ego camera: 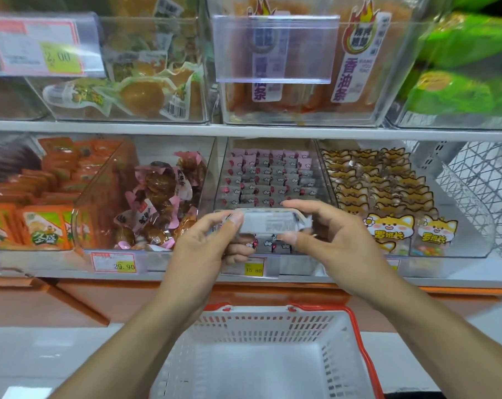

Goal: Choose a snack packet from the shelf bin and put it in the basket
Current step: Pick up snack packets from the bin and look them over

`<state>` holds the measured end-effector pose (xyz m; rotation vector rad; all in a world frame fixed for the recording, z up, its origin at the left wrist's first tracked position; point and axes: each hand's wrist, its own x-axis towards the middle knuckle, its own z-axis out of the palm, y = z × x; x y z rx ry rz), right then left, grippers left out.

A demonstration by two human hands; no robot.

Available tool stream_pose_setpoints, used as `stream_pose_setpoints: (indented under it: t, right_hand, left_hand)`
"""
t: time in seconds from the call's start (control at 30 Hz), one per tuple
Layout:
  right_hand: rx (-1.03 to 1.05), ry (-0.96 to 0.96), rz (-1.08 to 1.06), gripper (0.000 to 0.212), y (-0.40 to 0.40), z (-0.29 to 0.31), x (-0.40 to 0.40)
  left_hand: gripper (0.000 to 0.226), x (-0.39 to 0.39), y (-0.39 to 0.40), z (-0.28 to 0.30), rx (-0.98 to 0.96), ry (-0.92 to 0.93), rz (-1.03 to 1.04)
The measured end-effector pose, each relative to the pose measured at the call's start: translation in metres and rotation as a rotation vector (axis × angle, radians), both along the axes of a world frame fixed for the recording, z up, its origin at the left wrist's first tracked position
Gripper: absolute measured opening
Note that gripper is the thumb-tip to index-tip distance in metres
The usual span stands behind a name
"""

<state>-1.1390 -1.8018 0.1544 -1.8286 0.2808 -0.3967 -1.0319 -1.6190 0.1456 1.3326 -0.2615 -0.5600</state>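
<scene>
A small grey-white snack packet (268, 222) is held level in front of the clear shelf bin (316, 168) that is filled with rows of like packets. My left hand (206, 246) pinches its left end between thumb and fingers. My right hand (327, 234) pinches its right end the same way. Below my forearms sits a white basket (261, 321) with red rim and handles; its floor looks bare.
Neighbouring bins hold brown pink-wrapped snacks (157, 208), orange packets (42, 226) and fox-print sweets (388, 223). An upper shelf carries more clear bins. Yellow price tags (254, 267) line the shelf edge. A white wire rack (480, 180) stands at the right.
</scene>
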Motion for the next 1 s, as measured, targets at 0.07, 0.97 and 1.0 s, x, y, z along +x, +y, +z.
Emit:
stream_pose_setpoints:
  t: [0.07,0.97,1.0]
  right_hand:
    - [0.174,0.009,0.002,0.045,-0.002,-0.001,0.001]
    - [-0.175,-0.231,-0.427,0.019,-0.044,0.01,0.02]
    - [-0.208,-0.225,-0.433,0.02,-0.047,0.009,0.021]
  left_hand:
    - [0.059,0.002,0.002,-0.002,0.047,-0.085,-0.009]
    - [0.008,-0.004,-0.013,-0.016,0.438,-0.636,0.023]
    - [0.008,-0.005,-0.013,-0.018,0.478,-0.717,-0.01]
